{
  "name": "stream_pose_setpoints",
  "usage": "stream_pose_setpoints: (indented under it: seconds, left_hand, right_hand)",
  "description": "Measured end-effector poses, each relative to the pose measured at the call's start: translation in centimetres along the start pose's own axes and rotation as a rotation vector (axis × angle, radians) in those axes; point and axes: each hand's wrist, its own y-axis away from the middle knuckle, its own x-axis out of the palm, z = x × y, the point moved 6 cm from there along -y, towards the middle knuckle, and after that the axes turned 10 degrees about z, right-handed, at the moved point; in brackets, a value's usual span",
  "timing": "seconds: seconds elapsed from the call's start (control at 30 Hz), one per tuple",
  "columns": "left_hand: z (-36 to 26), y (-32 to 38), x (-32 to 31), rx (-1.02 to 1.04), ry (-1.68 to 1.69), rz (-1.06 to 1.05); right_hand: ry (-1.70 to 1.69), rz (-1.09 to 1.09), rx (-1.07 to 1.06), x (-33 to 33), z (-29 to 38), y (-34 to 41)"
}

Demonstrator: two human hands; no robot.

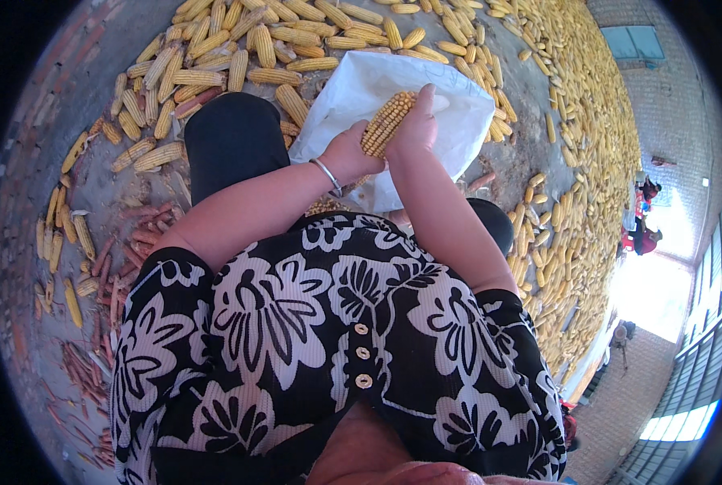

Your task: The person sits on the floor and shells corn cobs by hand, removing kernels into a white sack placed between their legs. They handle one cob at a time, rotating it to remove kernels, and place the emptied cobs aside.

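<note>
A yellow ear of corn (387,126), its kernels on, is held at a slant between my two hands. My left hand (355,150), with a silvery bangle at the wrist, grips its lower end from the left. On the other side, my right hand (416,126) holds it along its upper right, thumb pointing up. Beneath both hands spreads a white sack (342,91), reaching over the floor between my knees. Some loose kernels (326,206) show close to my lap. My forearms and shirt hide part of what lies there.
Whole ears of corn (215,42) lie ahead and to the left. Stripped reddish cobs (139,242) are piled at my left. A large corn heap (585,121) covers the right side. Farther right, other people (641,239) are near a bright opening.
</note>
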Motion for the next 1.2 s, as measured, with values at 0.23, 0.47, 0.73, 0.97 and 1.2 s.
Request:
stream_pose_setpoints:
  seconds: [0.23,0.47,0.73,0.97,1.2]
  left_hand:
    - [-0.5,0.0,0.2,0.000,-0.043,0.035]
    - [-0.1,-0.2,1.3,0.017,0.230,0.178]
    - [1.8,-1.0,0.7,0.060,0.140,0.073]
    - [2.1,-1.6,1.1,0.062,0.483,0.154]
    - [0.7,-0.8,0.9,0.002,0.161,0.107]
  right_hand:
    - [0.109,0.025,-0.142,-1.9,-0.4,-2.3]
    - [0.276,0.139,-0.285,-2.9,0.8,-2.4]
    - [0.133,0.271,0.010,-0.6,0.2,-1.2]
    - [0.093,0.120,0.103,0.5,0.9,0.3]
    - [0.043,0.038,0.023,0.0,-0.4,-0.6]
